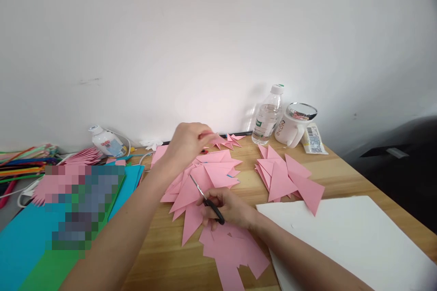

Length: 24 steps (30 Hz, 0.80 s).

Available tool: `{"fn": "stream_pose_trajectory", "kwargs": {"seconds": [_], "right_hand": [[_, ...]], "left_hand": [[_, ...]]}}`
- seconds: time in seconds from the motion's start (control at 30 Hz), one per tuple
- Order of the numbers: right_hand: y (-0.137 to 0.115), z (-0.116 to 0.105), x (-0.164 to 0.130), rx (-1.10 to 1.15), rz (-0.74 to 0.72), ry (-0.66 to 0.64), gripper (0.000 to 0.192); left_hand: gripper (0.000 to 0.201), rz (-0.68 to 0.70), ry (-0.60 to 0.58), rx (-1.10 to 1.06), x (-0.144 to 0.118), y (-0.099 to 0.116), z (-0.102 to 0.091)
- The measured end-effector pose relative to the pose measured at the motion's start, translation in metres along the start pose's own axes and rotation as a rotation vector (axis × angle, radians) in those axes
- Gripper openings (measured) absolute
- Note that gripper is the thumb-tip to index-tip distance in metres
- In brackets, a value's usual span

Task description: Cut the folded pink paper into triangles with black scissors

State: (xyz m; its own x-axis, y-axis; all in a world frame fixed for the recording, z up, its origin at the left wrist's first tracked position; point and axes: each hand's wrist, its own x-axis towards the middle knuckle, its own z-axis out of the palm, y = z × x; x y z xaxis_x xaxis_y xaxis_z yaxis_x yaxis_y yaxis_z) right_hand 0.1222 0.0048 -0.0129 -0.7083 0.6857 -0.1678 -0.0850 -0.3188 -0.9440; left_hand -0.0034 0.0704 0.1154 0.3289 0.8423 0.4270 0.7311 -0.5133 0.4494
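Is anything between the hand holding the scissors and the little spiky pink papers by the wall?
Yes: a pile of larger pink paper pieces lies between the right hand and those little spiky papers.

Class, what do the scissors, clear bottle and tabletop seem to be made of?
Scissors: blades probably metal, silvery; handles likely plastic, smooth black. Clear bottle: likely glossy plastic, transparent with highlights. Tabletop: wood or laminate, smooth, showing grain.

Scissors (213,208) in right hand (230,207)
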Motion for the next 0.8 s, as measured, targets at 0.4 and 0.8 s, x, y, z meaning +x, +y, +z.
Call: {"fn": "stream_pose_trajectory", "kwargs": {"seconds": [0.4,0.8], "right_hand": [[-0.003,-0.012,0.008,-0.084,-0.5,0.92,0.039],[-0.006,-0.012,0.006,0.004,-0.395,0.924,0.032]], "left_hand": [[0.031,-0.66,0.293,-1.188,-0.072,-0.044,0.045],[0.028,-0.764,0.103,-1.141,-0.084,-0.024,0.065]]}}
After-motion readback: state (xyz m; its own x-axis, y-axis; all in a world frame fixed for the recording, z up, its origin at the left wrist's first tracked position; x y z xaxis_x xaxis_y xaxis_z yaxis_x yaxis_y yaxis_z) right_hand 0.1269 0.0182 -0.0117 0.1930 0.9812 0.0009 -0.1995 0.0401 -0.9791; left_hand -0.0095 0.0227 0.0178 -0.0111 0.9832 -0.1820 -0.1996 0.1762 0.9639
